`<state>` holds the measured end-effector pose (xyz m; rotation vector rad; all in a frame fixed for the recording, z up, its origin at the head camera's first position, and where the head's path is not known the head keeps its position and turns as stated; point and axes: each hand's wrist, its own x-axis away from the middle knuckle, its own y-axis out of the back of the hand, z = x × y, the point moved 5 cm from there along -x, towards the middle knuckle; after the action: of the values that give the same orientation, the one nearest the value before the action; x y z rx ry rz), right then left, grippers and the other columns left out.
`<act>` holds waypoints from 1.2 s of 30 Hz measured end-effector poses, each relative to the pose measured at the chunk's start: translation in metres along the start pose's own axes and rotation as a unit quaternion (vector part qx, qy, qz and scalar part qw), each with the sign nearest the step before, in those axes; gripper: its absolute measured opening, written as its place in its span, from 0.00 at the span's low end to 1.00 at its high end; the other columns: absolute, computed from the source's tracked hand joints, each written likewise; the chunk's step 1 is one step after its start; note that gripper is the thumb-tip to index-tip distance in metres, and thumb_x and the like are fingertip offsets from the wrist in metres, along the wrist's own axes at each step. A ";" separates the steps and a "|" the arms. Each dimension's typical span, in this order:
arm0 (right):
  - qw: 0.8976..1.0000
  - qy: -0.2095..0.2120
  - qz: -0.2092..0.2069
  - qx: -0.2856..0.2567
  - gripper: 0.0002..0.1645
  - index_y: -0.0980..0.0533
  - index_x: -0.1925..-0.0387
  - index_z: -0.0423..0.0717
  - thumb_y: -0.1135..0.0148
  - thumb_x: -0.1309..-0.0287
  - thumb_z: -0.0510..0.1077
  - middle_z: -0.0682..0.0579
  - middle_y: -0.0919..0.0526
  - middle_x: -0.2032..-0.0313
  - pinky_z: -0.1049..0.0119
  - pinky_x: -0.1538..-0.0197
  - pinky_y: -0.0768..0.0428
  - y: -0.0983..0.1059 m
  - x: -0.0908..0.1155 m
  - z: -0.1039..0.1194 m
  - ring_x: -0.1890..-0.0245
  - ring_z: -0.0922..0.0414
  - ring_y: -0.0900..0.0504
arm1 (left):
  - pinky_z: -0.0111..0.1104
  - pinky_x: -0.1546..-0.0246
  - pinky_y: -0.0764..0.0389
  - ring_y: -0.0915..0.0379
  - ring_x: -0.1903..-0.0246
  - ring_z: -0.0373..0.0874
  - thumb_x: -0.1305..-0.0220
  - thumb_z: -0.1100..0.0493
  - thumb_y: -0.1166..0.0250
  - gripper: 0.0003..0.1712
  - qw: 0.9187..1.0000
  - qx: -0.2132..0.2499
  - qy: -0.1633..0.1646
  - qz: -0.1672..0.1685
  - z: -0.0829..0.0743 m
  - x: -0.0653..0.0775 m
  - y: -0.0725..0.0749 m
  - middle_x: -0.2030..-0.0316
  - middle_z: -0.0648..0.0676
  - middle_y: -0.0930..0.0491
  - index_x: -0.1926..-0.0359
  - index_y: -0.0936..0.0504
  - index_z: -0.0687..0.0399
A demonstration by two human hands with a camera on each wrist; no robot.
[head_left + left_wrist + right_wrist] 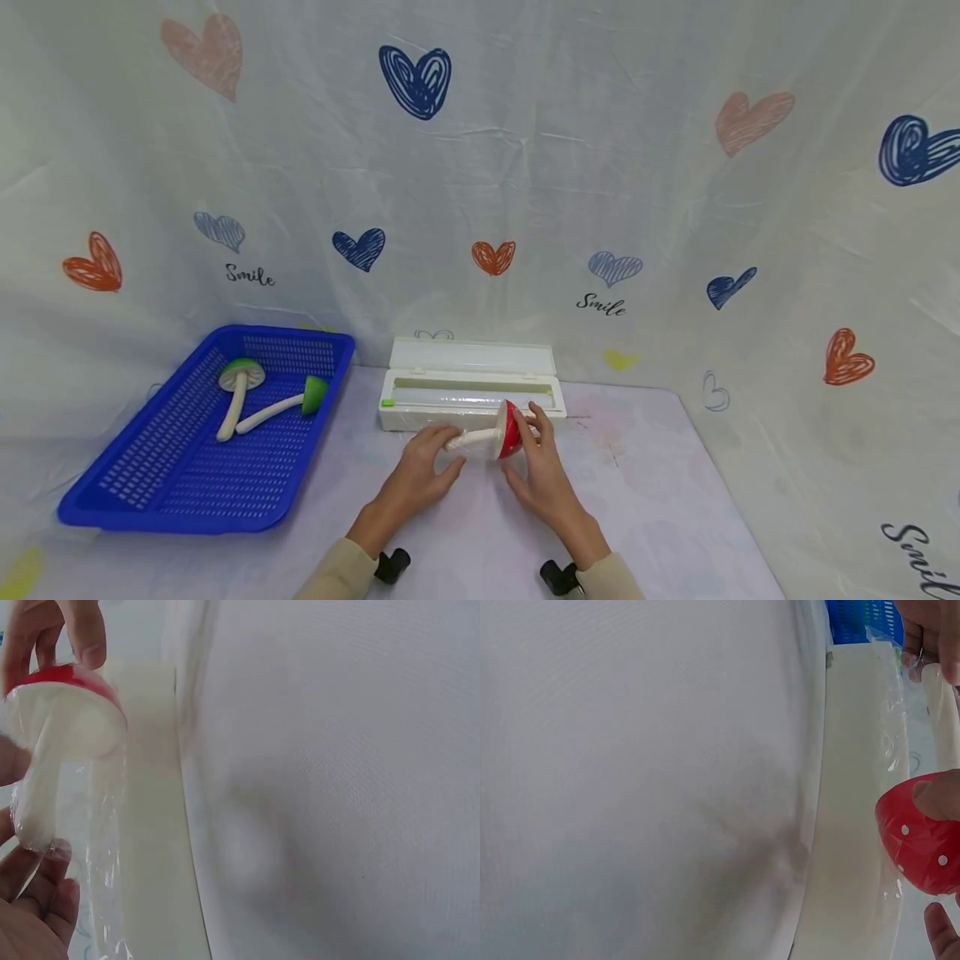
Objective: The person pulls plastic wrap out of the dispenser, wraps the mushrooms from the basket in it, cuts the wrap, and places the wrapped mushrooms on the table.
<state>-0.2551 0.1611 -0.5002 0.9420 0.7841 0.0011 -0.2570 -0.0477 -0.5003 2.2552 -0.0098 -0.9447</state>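
A toy mushroom [509,433] with a red, white-dotted cap and a pale stem is held sideways between both hands, just in front of the white film box. Clear plastic film [105,862] covers it and trails back toward the box. My left hand [417,477] grips the free end of the stem [37,799] through the film, fingers on one side and thumb on the other. Around the red cap [922,832], my right hand [546,482] has its fingers on the top, with the thumb low beside it.
The white cling film box [472,419] stands at the back with its lid [472,357] raised and a film roll [468,397] inside. To the left, a blue basket [202,521] holds two green-capped toy mushrooms [242,377]. A white heart-patterned curtain [525,167] hangs behind.
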 end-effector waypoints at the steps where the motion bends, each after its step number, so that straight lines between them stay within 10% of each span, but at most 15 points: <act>1: 1.000 -0.001 -0.005 0.004 0.63 0.39 0.24 0.38 0.15 0.61 0.34 0.33 0.42 0.26 0.51 0.42 0.17 0.000 -0.001 0.000 0.34 0.43 0.29 | 0.42 0.51 0.14 0.18 0.51 0.51 0.51 0.68 0.20 0.27 1.000 -0.005 -0.003 -0.003 0.000 0.000 0.000 0.52 0.57 0.17 0.48 0.16 0.62; 10: 0.998 -0.041 -0.026 0.028 0.61 0.36 0.27 0.42 0.14 0.63 0.35 0.36 0.32 0.33 0.40 0.38 0.29 -0.005 -0.005 -0.002 0.32 0.42 0.35 | 0.40 0.55 0.18 0.20 0.56 0.48 0.59 0.74 0.18 0.31 0.997 -0.062 -0.016 -0.038 -0.004 -0.005 0.003 0.57 0.55 0.14 0.50 0.17 0.60; 24: 0.998 -0.047 -0.030 0.021 0.61 0.36 0.31 0.35 0.11 0.66 0.39 0.41 0.24 0.38 0.44 0.39 0.20 -0.001 -0.010 -0.001 0.39 0.45 0.24 | 0.27 0.58 0.15 0.16 0.58 0.43 0.55 0.69 0.18 0.24 0.998 -0.014 -0.047 -0.038 -0.009 -0.004 0.015 0.58 0.52 0.16 0.54 0.12 0.57; 36: 0.997 0.026 -0.067 0.025 0.59 0.33 0.34 0.35 0.10 0.69 0.40 0.41 0.23 0.38 0.46 0.39 0.19 0.018 -0.016 0.011 0.38 0.46 0.23 | 0.25 0.57 0.16 0.14 0.59 0.43 0.55 0.67 0.18 0.23 0.994 -0.008 -0.096 -0.052 -0.020 -0.003 0.033 0.59 0.52 0.13 0.56 0.14 0.60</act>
<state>-0.2544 0.1592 -0.4743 0.9389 0.8983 -0.1113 -0.2389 -0.0607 -0.4685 2.1586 0.0298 -1.2093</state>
